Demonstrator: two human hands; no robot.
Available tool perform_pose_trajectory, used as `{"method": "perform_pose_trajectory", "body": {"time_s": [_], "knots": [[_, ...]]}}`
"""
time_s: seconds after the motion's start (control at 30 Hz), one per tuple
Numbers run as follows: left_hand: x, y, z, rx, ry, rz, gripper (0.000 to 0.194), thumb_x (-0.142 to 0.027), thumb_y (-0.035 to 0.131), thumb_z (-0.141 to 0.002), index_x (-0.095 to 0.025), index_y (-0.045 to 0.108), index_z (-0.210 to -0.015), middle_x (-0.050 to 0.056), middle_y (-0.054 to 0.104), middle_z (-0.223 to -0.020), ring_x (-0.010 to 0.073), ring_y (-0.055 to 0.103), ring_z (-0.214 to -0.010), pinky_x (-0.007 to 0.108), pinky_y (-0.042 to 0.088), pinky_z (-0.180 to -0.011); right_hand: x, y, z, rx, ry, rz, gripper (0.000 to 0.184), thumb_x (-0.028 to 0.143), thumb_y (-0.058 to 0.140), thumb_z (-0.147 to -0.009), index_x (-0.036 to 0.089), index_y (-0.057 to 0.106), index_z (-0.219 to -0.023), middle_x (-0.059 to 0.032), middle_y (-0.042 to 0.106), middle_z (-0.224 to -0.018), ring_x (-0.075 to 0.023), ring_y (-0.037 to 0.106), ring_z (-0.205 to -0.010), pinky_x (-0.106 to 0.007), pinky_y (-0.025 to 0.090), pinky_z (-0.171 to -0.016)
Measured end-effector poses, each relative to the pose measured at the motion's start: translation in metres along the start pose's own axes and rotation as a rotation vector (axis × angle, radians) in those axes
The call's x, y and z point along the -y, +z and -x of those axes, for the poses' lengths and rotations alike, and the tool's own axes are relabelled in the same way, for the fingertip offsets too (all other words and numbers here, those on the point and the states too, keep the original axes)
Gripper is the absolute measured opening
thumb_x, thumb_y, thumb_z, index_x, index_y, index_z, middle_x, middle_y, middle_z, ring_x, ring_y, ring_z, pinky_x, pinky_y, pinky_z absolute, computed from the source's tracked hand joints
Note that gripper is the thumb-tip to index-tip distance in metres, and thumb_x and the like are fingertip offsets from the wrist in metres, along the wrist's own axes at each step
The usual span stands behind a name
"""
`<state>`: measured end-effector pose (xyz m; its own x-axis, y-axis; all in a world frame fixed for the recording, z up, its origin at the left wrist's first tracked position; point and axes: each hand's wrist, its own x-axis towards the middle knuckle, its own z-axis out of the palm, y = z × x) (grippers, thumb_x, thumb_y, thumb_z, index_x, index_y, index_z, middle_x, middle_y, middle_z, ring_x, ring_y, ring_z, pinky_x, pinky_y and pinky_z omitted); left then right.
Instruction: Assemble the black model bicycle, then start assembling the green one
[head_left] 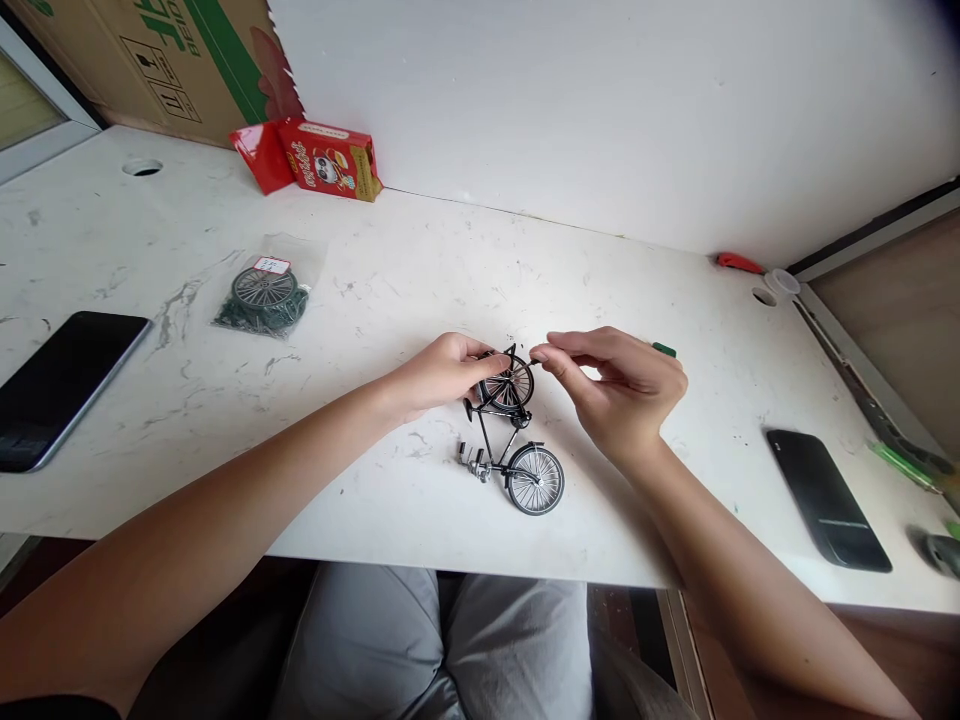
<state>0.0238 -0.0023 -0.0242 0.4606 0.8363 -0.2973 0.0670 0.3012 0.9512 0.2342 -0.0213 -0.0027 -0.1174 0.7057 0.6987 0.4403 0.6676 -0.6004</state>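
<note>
Miniature black bicycle (520, 419) on the white marbled tabletop (375, 490), between the left hand (454, 368) and the right hand (626, 385).
The left hand gripped the bicycle by its rear wheel (519, 388), thumb laid across it, while the right hand pinched a small dark piece (534, 361) between thumb and fingertips just beside that wheel; whether the piece was joined to the bicycle could not be told. The front wheel (535, 480) and silver handlebars (475, 461) lay nearer the table's front edge. Farther left sat a clear plastic bag (262, 290) containing a spoked wheel and dark green parts, then a smartphone (71, 390); a dark, phone-shaped device (829, 500) lay right. A red panda-print box (330, 165) stood behind.
</note>
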Motion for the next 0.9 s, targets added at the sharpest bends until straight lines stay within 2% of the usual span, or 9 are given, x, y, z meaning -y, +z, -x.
{"method": "perform_pose_trajectory", "body": {"time_s": [0.13, 0.2, 0.37, 0.5, 0.6, 0.7, 0.8, 0.9], "knots": [[-0.001, 0.0, 0.001, 0.005, 0.004, 0.011, 0.035, -0.045, 0.068, -0.097, -0.013, 0.08, -0.109, 0.014, 0.078, -0.112, 0.0139, 0.063, -0.075, 0.029, 0.043, -0.067, 0.0, -0.003, -0.003, 0.148, -0.003, -0.003, 0.02, 0.026, 0.077, -0.095, 0.035, 0.083, -0.112, 0.0015, 0.084, -0.106, -0.0231, 0.082, -0.092, -0.043, 0.073, -0.078], [0.0, 0.0, 0.001, 0.008, 0.002, 0.015, 0.036, -0.046, 0.068, -0.097, -0.014, 0.079, -0.11, 0.014, 0.079, -0.113, 0.0142, 0.064, -0.077, 0.028, 0.043, -0.067, 0.001, -0.004, -0.004, 0.156, 0.042, -0.048, 0.022, 0.026, 0.077, -0.096, 0.036, 0.083, -0.115, 0.0021, 0.084, -0.107, -0.023, 0.082, -0.092, -0.044, 0.073, -0.078], [0.003, -0.001, 0.0, -0.005, -0.004, 0.003, 0.038, -0.049, 0.071, -0.095, -0.016, 0.079, -0.111, 0.013, 0.079, -0.115, 0.0137, 0.064, -0.074, 0.028, 0.042, -0.064, 0.002, -0.007, -0.005, 0.07, 0.124, -0.093, 0.011, 0.024, 0.089, -0.084, 0.029, 0.084, -0.093, 0.0, 0.085, -0.093, -0.0219, 0.082, -0.083, -0.039, 0.074, -0.072], [0.001, 0.001, 0.0, -0.005, -0.01, 0.0, 0.036, -0.047, 0.071, -0.095, -0.014, 0.08, -0.108, 0.013, 0.079, -0.109, 0.0138, 0.063, -0.072, 0.028, 0.04, -0.062, 0.002, -0.006, -0.004, 0.033, 0.125, -0.076, 0.012, 0.027, 0.092, -0.08, 0.026, 0.08, -0.084, 0.0001, 0.081, -0.08, -0.0206, 0.08, -0.075, -0.035, 0.072, -0.065], [-0.002, 0.002, 0.002, 0.0, -0.007, 0.002, 0.034, -0.044, 0.071, -0.095, -0.014, 0.08, -0.107, 0.013, 0.079, -0.11, 0.0135, 0.062, -0.072, 0.028, 0.041, -0.063, 0.0, -0.007, -0.004, 0.051, 0.045, -0.031, 0.015, 0.026, 0.09, -0.082, 0.029, 0.083, -0.095, 0.0008, 0.083, -0.086, -0.0195, 0.08, -0.075, -0.034, 0.071, -0.064], [-0.005, 0.001, 0.003, 0.012, 0.0, -0.003, 0.033, -0.042, 0.069, -0.097, -0.013, 0.08, -0.107, 0.014, 0.079, -0.112, 0.0142, 0.063, -0.076, 0.028, 0.042, -0.065, -0.002, -0.01, -0.007, 0.139, -0.043, -0.012, 0.02, 0.023, 0.085, -0.088, 0.034, 0.084, -0.105, 0.0013, 0.085, -0.098, -0.0209, 0.081, -0.085, -0.038, 0.072, -0.073], [-0.004, 0.001, 0.002, 0.01, 0.001, -0.004, 0.034, -0.043, 0.068, -0.098, -0.013, 0.08, -0.108, 0.014, 0.078, -0.113, 0.0139, 0.062, -0.077, 0.028, 0.042, -0.067, -0.001, -0.012, -0.009, 0.212, -0.004, -0.04, 0.023, 0.025, 0.08, -0.094, 0.037, 0.083, -0.112, 0.0016, 0.084, -0.107, -0.0236, 0.082, -0.094, -0.044, 0.073, -0.079], [-0.003, 0.001, 0.002, -0.001, -0.01, 0.005, 0.033, -0.043, 0.069, -0.097, -0.014, 0.08, -0.106, 0.013, 0.078, -0.111, 0.0132, 0.061, -0.074, 0.028, 0.043, -0.067, 0.002, -0.012, -0.009, 0.202, 0.071, -0.091, 0.018, 0.028, 0.083, -0.091, 0.036, 0.085, -0.107, 0.0013, 0.084, -0.105, -0.0243, 0.083, -0.091, -0.046, 0.074, -0.079]]}}
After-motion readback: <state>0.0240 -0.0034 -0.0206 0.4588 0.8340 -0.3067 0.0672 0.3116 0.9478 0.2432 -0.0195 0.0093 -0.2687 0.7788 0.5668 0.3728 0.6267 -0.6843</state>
